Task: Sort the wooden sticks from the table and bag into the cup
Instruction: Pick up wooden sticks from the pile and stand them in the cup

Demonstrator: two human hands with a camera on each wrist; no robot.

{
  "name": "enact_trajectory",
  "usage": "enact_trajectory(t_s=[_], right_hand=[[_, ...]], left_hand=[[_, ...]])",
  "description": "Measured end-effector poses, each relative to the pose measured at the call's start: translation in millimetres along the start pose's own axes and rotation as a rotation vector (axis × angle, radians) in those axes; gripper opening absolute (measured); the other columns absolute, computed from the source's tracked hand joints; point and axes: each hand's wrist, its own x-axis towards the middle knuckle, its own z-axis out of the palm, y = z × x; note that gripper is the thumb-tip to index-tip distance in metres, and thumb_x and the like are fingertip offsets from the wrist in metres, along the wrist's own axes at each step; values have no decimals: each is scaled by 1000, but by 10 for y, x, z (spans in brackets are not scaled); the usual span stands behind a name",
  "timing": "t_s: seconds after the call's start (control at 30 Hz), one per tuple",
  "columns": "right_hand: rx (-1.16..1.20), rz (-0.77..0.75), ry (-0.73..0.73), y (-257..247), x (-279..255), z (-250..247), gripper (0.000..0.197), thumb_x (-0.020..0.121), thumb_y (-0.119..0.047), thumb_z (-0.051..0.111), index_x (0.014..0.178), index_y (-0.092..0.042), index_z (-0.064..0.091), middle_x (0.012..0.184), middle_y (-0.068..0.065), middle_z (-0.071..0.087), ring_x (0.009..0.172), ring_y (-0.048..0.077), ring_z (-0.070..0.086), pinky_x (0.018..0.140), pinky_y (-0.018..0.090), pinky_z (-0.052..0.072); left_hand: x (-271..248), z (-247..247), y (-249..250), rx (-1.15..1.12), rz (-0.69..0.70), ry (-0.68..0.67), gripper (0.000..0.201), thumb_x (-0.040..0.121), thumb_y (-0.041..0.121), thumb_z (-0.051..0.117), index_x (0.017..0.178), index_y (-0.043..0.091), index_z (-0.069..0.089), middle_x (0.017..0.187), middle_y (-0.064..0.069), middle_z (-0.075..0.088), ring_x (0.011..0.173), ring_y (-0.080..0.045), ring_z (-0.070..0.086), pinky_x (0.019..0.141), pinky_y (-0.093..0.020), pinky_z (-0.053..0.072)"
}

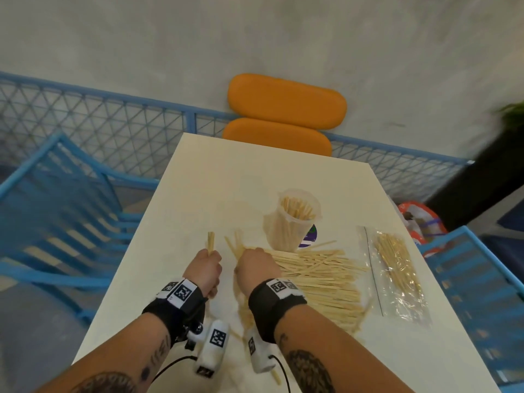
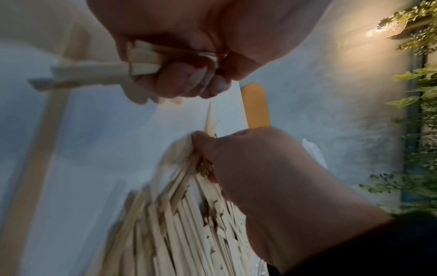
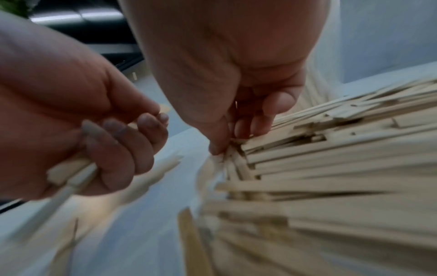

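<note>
Your left hand (image 1: 204, 268) is curled round a small bundle of sticks (image 1: 211, 243), its fingers (image 3: 123, 149) wrapped tight so the stick ends poke out above and below the fist. Your right hand (image 1: 256, 267) sits just beside it at the near-left end of the loose pile of sticks (image 1: 320, 282) on the white tabletop (image 1: 232, 182); its fingers (image 3: 238, 128) are pressed together with the thumb, pinching a few sticks from that end of the pile.

The clear plastic cup (image 1: 292, 219) stands upright just behind the pile, already packed with sticks on end. A round purple sticker (image 1: 309, 236) shows at its base on the right; the writing on it is too small to read. To the right of the pile, apart from it, lies the clear zip bag (image 1: 397, 273) with more sticks inside.

Both your wrists carry black bands (image 1: 272, 302) with square black-and-white coded tags (image 1: 181, 292), and white camera units (image 1: 214, 347) hang under them bearing the same kind of tag. No brand name can be made out on them.

Behind the tabletop stands an orange chair (image 1: 286, 102).
</note>
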Motion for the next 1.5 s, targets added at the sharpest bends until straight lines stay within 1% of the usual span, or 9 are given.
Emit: enact_trajectory(t_s=[0.3, 0.47, 0.6, 0.77, 0.87, 1.0, 1.2, 1.4, 1.5], right_hand=[[320, 111, -13, 159, -91, -296, 14, 92, -16, 49, 88, -8, 59, 95, 11, 65, 90, 29, 66, 71, 34, 52], [778, 56, 139, 374, -318, -533, 17, 92, -25, 59, 88, -10, 67, 78, -2, 66, 75, 17, 63, 68, 30, 51], [868, -4, 149, 562, -462, -610, 29, 90, -27, 59, 62, -20, 57, 99, -12, 74, 93, 15, 70, 83, 42, 57], [859, -114, 264, 858, -633, -757, 38, 90, -19, 67, 54, -26, 56, 105, -13, 74, 99, 0, 67, 83, 22, 53], [1013, -86, 317, 1038, -757, -824, 9, 89, -20, 71, 80, -21, 74, 98, -15, 74, 91, 2, 68, 80, 18, 51], [1392, 189, 158, 1206, -865, -787, 39, 103, -43, 47, 108, -11, 66, 92, 1, 68, 77, 16, 62, 69, 29, 48], [2164, 243, -226, 1171, -936, -949, 73, 99, -67, 25, 135, -13, 57, 127, 14, 66, 119, 34, 63, 103, 48, 49], [2156, 205, -229, 1266, -925, -1011, 68, 99, -67, 27, 132, -17, 61, 121, 15, 70, 112, 31, 67, 98, 48, 53], [1926, 124, -237, 1275, -908, -922, 53, 103, -53, 37, 130, -13, 59, 106, 12, 69, 86, 26, 70, 75, 37, 58]], left_hand=[[-101, 151, 90, -55, 36, -43, 13, 102, 15, 39, 101, 6, 49, 71, -9, 46, 50, -19, 35, 48, -28, 33], [-313, 397, 235, -169, 85, -142, 22, 107, 21, 37, 110, 6, 54, 98, -17, 66, 80, -32, 67, 72, -44, 58], [-570, 712, 409, -306, 130, -220, 24, 109, 21, 35, 114, 11, 57, 108, -15, 69, 85, -24, 70, 61, -32, 58], [-764, 1002, 565, -240, 214, -289, 23, 109, 20, 36, 111, 7, 55, 98, -16, 66, 58, -11, 62, 46, -23, 47], [-860, 1115, 712, -302, 302, -278, 22, 109, 18, 34, 98, 11, 52, 83, -10, 66, 56, -13, 65, 52, -22, 53], [-846, 1269, 878, -452, 417, -269, 25, 109, 17, 34, 94, 13, 54, 67, -2, 51, 63, -19, 59, 86, -43, 52], [-905, 1547, 741, -88, 491, -345, 21, 107, 25, 40, 98, 30, 59, 71, 3, 56, 74, -19, 61, 91, -53, 52], [-915, 1581, 693, 79, 530, -379, 13, 105, 21, 41, 100, 23, 54, 75, 1, 56, 80, -19, 63, 83, -40, 52], [-841, 1501, 729, 210, 628, -269, 16, 106, 23, 40, 94, 17, 50, 78, 1, 60, 75, -16, 62, 74, -29, 49]])
